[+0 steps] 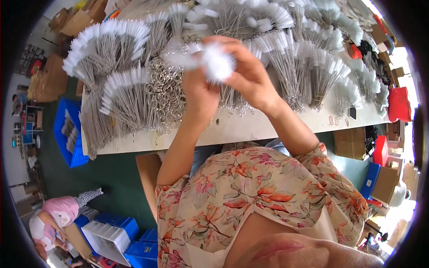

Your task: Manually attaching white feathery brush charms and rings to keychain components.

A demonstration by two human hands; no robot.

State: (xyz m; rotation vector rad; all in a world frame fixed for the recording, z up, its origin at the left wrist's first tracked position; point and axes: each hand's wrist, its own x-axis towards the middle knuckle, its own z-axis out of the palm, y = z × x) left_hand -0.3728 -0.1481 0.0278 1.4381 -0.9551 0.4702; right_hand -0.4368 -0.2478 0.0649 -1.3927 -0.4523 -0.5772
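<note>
Above the table's near edge, my two hands are raised close together around a wire brush with a round white bristle head [218,64]. My left hand [199,91] is closed, with a blurred whitish bristle part [176,58] sticking out on its left side. The fingers of my right hand [250,73] curl around the bristle head from the right. Handles are hidden behind the hands. Just left of my left hand lies a heap of shiny metal rings [167,89]. Fanned bundles of wire brushes [127,96] lie beyond and to both sides.
More brush bundles [326,76] cover the right of the white table [250,127]. A blue bin [71,134] stands at its left end, and a red bag [399,104] at the right. Blue crates [143,252] and another person [58,214] are at the lower left.
</note>
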